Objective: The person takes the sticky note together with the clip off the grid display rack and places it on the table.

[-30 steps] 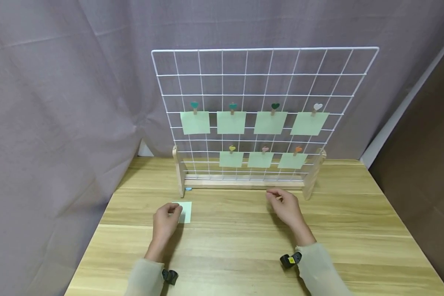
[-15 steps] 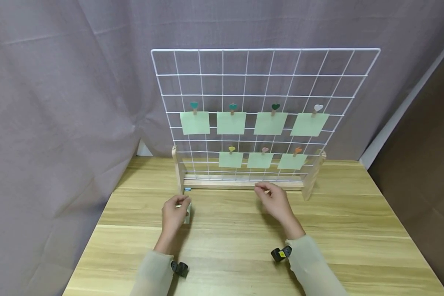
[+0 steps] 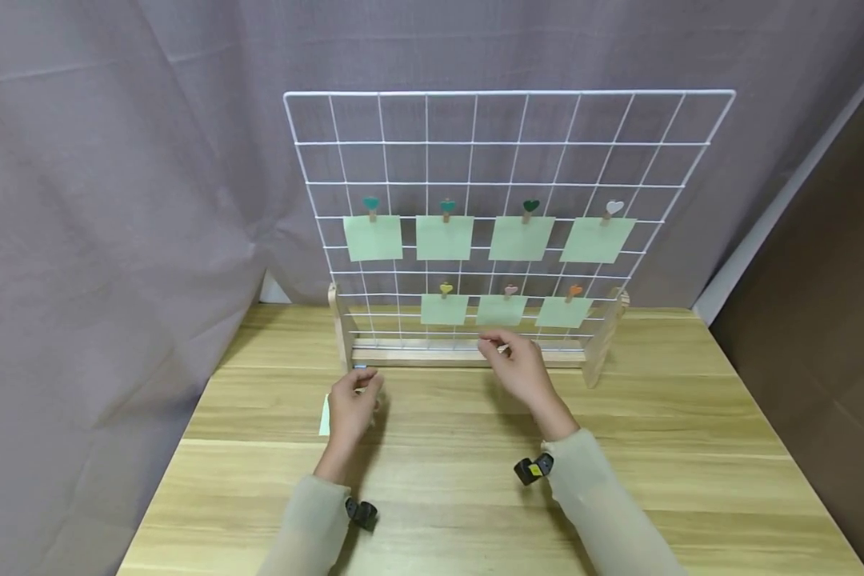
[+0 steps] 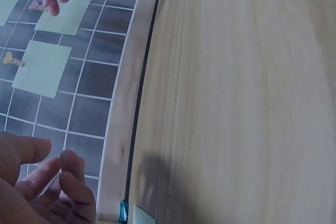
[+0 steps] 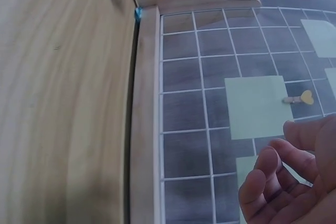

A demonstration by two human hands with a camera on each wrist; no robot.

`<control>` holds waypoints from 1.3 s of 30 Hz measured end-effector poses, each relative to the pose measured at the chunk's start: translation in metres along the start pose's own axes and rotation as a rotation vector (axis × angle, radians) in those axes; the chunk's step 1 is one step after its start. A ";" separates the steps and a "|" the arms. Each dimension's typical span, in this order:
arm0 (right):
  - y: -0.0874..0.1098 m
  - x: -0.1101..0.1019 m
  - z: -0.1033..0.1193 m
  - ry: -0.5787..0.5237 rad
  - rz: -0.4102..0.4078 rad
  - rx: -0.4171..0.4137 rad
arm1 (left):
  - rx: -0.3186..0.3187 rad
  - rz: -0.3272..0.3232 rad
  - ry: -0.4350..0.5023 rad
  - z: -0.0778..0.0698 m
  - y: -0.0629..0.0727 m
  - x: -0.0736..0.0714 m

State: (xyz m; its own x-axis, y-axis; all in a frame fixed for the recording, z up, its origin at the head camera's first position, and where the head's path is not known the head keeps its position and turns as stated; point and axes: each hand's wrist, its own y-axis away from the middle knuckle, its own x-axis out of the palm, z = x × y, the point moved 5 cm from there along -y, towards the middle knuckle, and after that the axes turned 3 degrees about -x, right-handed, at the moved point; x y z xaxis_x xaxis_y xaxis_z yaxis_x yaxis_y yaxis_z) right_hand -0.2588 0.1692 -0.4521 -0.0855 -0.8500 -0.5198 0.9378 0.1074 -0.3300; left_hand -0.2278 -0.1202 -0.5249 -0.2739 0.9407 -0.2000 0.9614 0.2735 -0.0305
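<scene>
My left hand [image 3: 353,404] hovers above the tabletop near the rack's left foot, fingers loosely curled. In the left wrist view a gap shows between its thumb and fingers, holding nothing. Partly hidden behind it lies a pale green paper square [image 3: 324,418]. A small blue clip [image 4: 123,211] sits at the rack's wooden base, close to that paper. My right hand [image 3: 522,368] is raised before the rack's lower middle, below the hanging papers. Its thumb and bent fingers stand apart with nothing between them in the right wrist view.
A white wire grid rack [image 3: 511,93] stands on wooden feet at the table's back. Heart-topped clips, such as a yellow one [image 3: 446,289], hold several green papers [image 3: 444,238] in two rows. A grey curtain [image 3: 151,200] hangs behind.
My right hand has moved leftward and forward toward the rack. The left hand has shifted right and forward, passing over the loose paper. The view has drifted slightly.
</scene>
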 end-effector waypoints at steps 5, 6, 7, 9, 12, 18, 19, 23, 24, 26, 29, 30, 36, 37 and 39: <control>-0.008 0.001 0.007 -0.017 0.016 -0.009 | 0.014 0.010 0.000 -0.002 -0.003 0.007; -0.010 0.002 0.008 -0.015 0.023 -0.009 | 0.014 0.010 0.002 -0.002 -0.003 0.008; -0.011 0.002 0.009 -0.013 0.028 -0.012 | 0.014 0.009 0.005 -0.002 -0.003 0.008; -0.014 0.003 0.011 -0.015 0.031 -0.025 | 0.013 0.011 0.016 -0.001 -0.003 0.010; -0.019 0.003 0.014 -0.024 0.020 -0.037 | 0.013 0.029 0.042 -0.002 -0.004 0.014; -0.026 0.002 0.020 -0.041 -0.008 -0.039 | 0.014 0.056 0.058 -0.009 -0.007 0.021; -0.027 0.002 0.021 -0.044 -0.015 -0.040 | 0.015 0.057 0.058 -0.011 -0.007 0.022; -0.033 0.001 0.024 -0.064 -0.038 -0.042 | 0.033 0.058 0.070 -0.017 -0.008 0.026; -0.034 0.001 0.025 -0.069 -0.039 -0.039 | 0.036 0.055 0.073 -0.018 -0.008 0.027; -0.036 0.001 0.026 -0.076 -0.040 -0.035 | 0.044 0.053 0.077 -0.020 -0.008 0.028; -0.040 0.002 0.027 -0.078 -0.041 -0.033 | 0.061 0.059 0.078 -0.021 -0.010 0.031; -0.040 0.002 0.028 -0.081 -0.043 -0.033 | 0.068 0.065 0.076 -0.022 -0.010 0.031; -0.045 0.003 0.032 -0.106 -0.066 -0.061 | 0.092 0.095 0.074 -0.028 -0.018 0.036; -0.046 0.004 0.032 -0.111 -0.069 -0.067 | 0.095 0.094 0.077 -0.028 -0.020 0.036; -0.048 0.005 0.034 -0.115 -0.073 -0.076 | 0.107 0.088 0.094 -0.030 -0.022 0.037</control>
State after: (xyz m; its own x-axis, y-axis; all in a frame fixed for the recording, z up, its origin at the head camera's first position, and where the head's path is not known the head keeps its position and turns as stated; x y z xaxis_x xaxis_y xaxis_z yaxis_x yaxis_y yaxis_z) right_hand -0.2928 0.1425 -0.4120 -0.1092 -0.9101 -0.3998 0.9020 0.0783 -0.4246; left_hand -0.2601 -0.0857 -0.5021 -0.1850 0.9761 -0.1143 0.9776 0.1710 -0.1225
